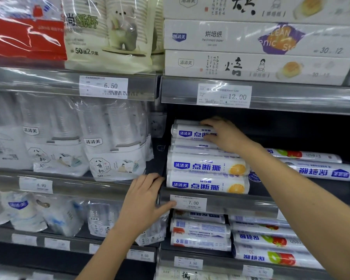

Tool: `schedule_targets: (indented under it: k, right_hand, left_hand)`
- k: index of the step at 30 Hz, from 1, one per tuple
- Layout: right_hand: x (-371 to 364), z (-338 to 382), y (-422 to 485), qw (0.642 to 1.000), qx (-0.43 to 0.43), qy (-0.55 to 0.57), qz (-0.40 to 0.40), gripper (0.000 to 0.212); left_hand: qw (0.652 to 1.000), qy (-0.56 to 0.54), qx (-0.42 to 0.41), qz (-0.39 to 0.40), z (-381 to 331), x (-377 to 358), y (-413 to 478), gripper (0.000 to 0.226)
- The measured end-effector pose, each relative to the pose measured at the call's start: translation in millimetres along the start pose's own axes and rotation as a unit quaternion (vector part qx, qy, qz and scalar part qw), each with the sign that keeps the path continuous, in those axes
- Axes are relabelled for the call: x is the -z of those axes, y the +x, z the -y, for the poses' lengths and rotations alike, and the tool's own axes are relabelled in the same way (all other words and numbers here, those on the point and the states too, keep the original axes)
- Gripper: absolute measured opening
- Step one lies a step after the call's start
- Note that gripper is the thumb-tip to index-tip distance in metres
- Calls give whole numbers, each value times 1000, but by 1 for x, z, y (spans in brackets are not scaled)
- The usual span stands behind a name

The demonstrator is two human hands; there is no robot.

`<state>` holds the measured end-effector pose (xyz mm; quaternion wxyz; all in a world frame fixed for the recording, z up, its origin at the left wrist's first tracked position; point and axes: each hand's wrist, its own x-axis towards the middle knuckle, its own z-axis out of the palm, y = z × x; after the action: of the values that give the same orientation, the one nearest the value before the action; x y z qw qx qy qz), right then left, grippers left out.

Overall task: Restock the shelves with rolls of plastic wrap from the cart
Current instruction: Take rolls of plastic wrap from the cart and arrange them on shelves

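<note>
1. Two hands are seen at the shelving: the right hand (224,136) is reached into the middle shelf (347,188), and the left hand (147,197) is laid on that shelf's front rail (240,206).
2. The top roll (187,132) of plastic wrap is gripped by the right hand, with the fingers curled over it and the thumb set against its near side.
3. That roll is placed on a stack of rolls (206,166) at the left end of the middle shelf, lying lengthwise from left to right.
4. The left hand is held flat with its fingers relaxed and slightly spread; the left edge of the 7.00 price tag (192,203) is touched by its thumb.
5. Right of the stack, two more rolls (321,170) are laid farther back, partly hidden by the right forearm.
6. On the shelf below, further rolls (267,241) are piled.
7. Above, parchment paper boxes (250,37) are stacked; in the left bay, cup packs (113,150) are stood.
</note>
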<state>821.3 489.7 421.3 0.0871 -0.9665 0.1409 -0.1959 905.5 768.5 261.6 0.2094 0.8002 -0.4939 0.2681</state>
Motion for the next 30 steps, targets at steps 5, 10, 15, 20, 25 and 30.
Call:
schedule_targets:
  k: [5,10,15,20,25,30]
  right_hand:
    - [13,16,-31,998,4,-41,-42,41]
    - [11,50,-110,969,64,-134,-195,37]
    - [-31,85,-216,963,7,-180,-201,26]
    - [-99,102,-330,969,-152,-174,-89,26]
    - [-161,123,-447,935,-328,-136,-5,34]
    - [-202,155,-556,864,-494,-96,21,23]
  left_hand:
    - [997,-77,8,-16,1,13,-3,61]
    - [987,-132,-31,-91,-2,35,-14,35]
    - [981,-171,-86,-4,-16,24,-51,32]
    - [959,-212,-141,126,-42,-17,-112,31]
    - [917,-238,-202,250,-81,-57,-183,31]
    - [867,-244,-263,346,-129,-69,-236,29]
